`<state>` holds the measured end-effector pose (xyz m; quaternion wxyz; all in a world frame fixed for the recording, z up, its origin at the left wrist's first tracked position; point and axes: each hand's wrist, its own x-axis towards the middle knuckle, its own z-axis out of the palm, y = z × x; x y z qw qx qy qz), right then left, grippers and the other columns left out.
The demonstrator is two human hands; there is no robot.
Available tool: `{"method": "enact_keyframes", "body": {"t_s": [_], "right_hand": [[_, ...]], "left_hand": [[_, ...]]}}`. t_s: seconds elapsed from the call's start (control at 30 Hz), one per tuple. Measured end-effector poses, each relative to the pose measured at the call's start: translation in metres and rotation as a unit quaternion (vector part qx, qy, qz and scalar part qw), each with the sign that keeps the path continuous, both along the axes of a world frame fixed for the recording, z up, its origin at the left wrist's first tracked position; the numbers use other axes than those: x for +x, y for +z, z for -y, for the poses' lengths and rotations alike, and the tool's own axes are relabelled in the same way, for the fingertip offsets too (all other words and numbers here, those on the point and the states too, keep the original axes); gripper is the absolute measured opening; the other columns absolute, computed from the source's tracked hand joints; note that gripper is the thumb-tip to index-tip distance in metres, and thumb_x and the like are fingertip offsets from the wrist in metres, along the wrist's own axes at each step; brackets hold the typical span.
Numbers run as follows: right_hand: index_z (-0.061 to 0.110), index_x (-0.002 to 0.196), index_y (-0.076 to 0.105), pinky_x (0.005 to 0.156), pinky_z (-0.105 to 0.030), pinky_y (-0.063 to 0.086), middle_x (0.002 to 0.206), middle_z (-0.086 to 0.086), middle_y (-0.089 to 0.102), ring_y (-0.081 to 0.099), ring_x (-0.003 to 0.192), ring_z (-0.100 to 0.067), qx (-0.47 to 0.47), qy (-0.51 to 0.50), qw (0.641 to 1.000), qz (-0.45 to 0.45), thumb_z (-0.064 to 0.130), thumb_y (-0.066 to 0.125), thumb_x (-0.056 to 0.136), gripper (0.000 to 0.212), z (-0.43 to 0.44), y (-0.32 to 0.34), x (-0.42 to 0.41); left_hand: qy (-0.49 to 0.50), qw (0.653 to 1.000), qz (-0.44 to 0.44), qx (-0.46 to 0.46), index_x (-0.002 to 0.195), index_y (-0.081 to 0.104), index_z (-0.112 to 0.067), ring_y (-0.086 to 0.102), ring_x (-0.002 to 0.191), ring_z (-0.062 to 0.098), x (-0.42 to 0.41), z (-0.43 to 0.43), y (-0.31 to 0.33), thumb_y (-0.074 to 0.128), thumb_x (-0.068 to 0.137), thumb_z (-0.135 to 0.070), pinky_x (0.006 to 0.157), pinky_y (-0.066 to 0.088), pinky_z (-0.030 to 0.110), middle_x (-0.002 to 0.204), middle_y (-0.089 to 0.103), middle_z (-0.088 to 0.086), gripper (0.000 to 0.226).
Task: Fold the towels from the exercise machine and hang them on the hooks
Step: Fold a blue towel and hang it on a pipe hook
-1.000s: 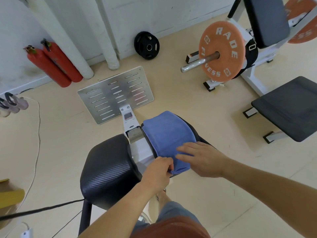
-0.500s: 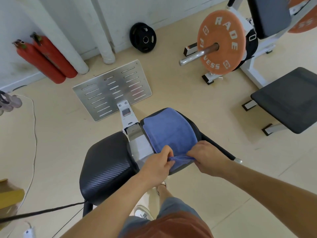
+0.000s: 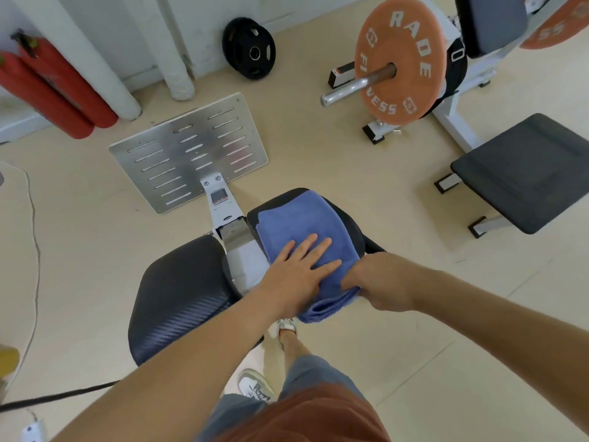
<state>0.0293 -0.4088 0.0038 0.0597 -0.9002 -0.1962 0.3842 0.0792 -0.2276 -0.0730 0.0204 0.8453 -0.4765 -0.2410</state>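
Left hand (image 3: 296, 271) flattened; right hand (image 3: 381, 282) grips towel (image 3: 299, 218) edge.

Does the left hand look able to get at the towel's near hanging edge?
Probably yes: the left hand lies flat on the blue towel, right beside that edge, which hangs uncovered; the right hand grips only its right end.

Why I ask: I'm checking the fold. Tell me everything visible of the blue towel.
The towel is blue, soft terry-like cloth, folded in layers. It lies draped over the machine's black pad, its near folded end hanging past the pad. The left hand presses flat on top, fingers straight; the right hand grips its near right edge.
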Motion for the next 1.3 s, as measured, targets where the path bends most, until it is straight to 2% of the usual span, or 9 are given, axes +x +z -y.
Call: {"method": "enact_keyframes", "body": {"t_s": [0.23, 0.33, 0.43, 0.53, 0.67, 0.93, 1.1, 1.23, 1.3], "right_hand": [[0.023, 0.078, 0.071, 0.058, -0.022, 0.041, 0.069, 0.001, 0.065, 0.050, 0.059, -0.009, 0.159, -0.221, 0.960, -0.059, 0.022, 0.065, 0.077, 0.006, 0.007, 0.028, 0.049], [0.020, 0.078, 0.072, 0.066, -0.026, 0.047, 0.076, 0.002, 0.068, 0.059, 0.069, -0.013, 0.235, -0.323, 0.915, -0.048, 0.023, 0.073, 0.078, 0.003, 0.010, 0.019, 0.070], [0.013, 0.085, 0.072, 0.079, -0.027, 0.053, 0.086, -0.002, 0.072, 0.066, 0.083, -0.011, 0.328, -0.465, 0.822, -0.030, 0.014, 0.075, 0.080, 0.005, 0.009, -0.002, 0.087], [0.011, 0.090, 0.071, 0.084, -0.034, 0.055, 0.090, -0.006, 0.072, 0.068, 0.088, -0.020, 0.345, -0.521, 0.780, 0.018, 0.015, 0.072, 0.083, 0.008, 0.001, -0.026, 0.097], [0.010, 0.090, 0.069, 0.072, -0.022, 0.050, 0.085, -0.001, 0.069, 0.062, 0.078, -0.009, 0.326, -0.506, 0.794, 0.082, 0.013, 0.070, 0.083, 0.007, -0.018, -0.043, 0.121], [0.015, 0.097, 0.059, 0.074, -0.029, 0.047, 0.089, -0.001, 0.061, 0.058, 0.085, -0.019, 0.167, -0.398, 0.901, 0.034, 0.026, 0.055, 0.094, 0.012, -0.052, -0.087, 0.135], [0.016, 0.103, 0.055, 0.074, -0.029, 0.045, 0.088, 0.001, 0.057, 0.055, 0.083, -0.017, 0.120, -0.359, 0.924, 0.058, 0.030, 0.048, 0.098, 0.017, -0.057, -0.088, 0.133], [0.019, 0.103, 0.058, 0.079, -0.028, 0.044, 0.092, 0.003, 0.056, 0.055, 0.087, -0.015, 0.130, -0.364, 0.922, 0.024, 0.031, 0.048, 0.098, 0.016, -0.055, -0.090, 0.136], [0.019, 0.096, 0.060, 0.078, -0.030, 0.045, 0.092, -0.001, 0.062, 0.058, 0.088, -0.019, 0.161, -0.399, 0.903, -0.012, 0.029, 0.053, 0.096, 0.013, -0.051, -0.089, 0.143]], "left_hand": [[0.065, 0.978, -0.196, -0.037, 0.146, 0.025, -0.023, 0.017, 0.145, 0.017, 0.001, -0.022, 0.032, 0.048, 0.097, -0.016, 0.110, 0.003, 0.016, 0.154, 0.025, -0.003, 0.055], [0.184, 0.928, -0.323, -0.033, 0.097, 0.050, -0.033, 0.050, 0.103, 0.022, 0.008, -0.027, 0.040, 0.056, 0.089, -0.001, 0.079, 0.033, 0.010, 0.100, 0.054, -0.004, 0.033], [0.267, 0.871, -0.412, -0.029, 0.076, 0.042, -0.016, 0.039, 0.071, 0.016, 0.015, -0.025, 0.042, 0.058, 0.081, 0.000, 0.063, 0.034, 0.026, 0.072, 0.038, 0.001, 0.023], [0.380, 0.750, -0.530, -0.109, 0.104, 0.047, -0.022, 0.053, 0.086, 0.017, 0.018, -0.030, 0.038, 0.066, 0.066, -0.010, 0.076, 0.045, 0.028, 0.096, 0.054, 0.004, 0.044], [0.544, 0.494, -0.621, -0.274, 0.115, 0.056, -0.026, 0.062, 0.104, 0.011, 0.025, -0.022, 0.037, 0.073, 0.081, -0.022, 0.097, 0.049, 0.031, 0.104, 0.069, -0.010, 0.038], [0.695, 0.323, -0.573, -0.291, 0.105, 0.056, -0.022, 0.063, 0.097, 0.020, 0.026, -0.015, 0.018, 0.057, 0.094, -0.029, 0.092, 0.051, 0.038, 0.102, 0.067, 0.003, 0.013], [0.724, 0.378, -0.502, -0.284, 0.119, 0.054, -0.016, 0.065, 0.093, 0.025, 0.035, -0.030, 0.013, 0.060, 0.091, -0.023, 0.076, 0.055, 0.038, 0.105, 0.066, 0.008, 0.030], [0.721, 0.608, -0.268, -0.194, 0.133, 0.040, -0.023, 0.060, 0.092, 0.020, 0.058, -0.054, -0.001, 0.067, 0.081, -0.022, 0.076, 0.050, 0.029, 0.112, 0.057, 0.010, 0.059], [0.661, 0.677, -0.285, -0.155, 0.132, 0.044, -0.026, 0.057, 0.096, 0.016, 0.069, -0.050, -0.010, 0.065, 0.083, -0.035, 0.078, 0.046, 0.026, 0.114, 0.056, 0.002, 0.053]]}}
